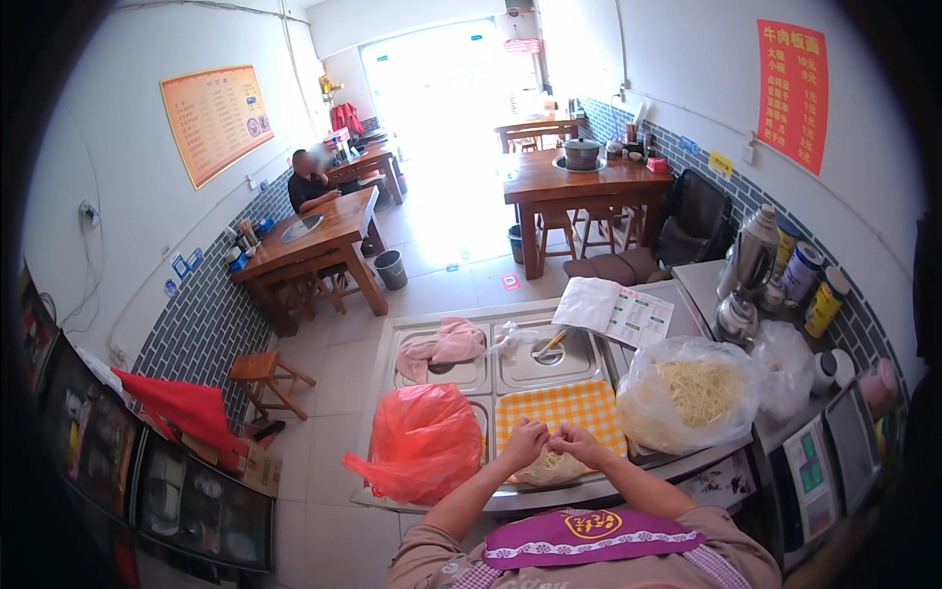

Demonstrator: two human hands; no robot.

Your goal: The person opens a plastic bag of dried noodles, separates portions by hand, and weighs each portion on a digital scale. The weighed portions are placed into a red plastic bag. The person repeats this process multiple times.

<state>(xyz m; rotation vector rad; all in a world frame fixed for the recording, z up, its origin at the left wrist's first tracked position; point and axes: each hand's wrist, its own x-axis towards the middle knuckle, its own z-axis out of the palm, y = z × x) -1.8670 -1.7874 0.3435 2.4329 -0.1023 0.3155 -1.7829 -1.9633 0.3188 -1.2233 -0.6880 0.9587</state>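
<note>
Over a yellow-and-white checked cloth (581, 401), my left hand (527, 444) and my right hand (578, 445) almost meet. The fingers of both are pinched at the top of a small clear plastic bag (548, 469) with pale noodles in it. That bag lies on the cloth's near side; its neck is mostly hidden by my fingers. To the right stands a large open clear bag (640, 412) with a heap of pale noodles (699, 390). A red plastic bag (423, 434) sits left of the cloth, its contents hidden.
Behind the cloth are steel lids (581, 364), a pink towel (445, 346) and an open printed booklet (636, 316). A steel thermos (749, 250) and a scale (809, 471) stand right. A person (307, 184) sits at a wooden table (324, 228); a stool (265, 375) is left.
</note>
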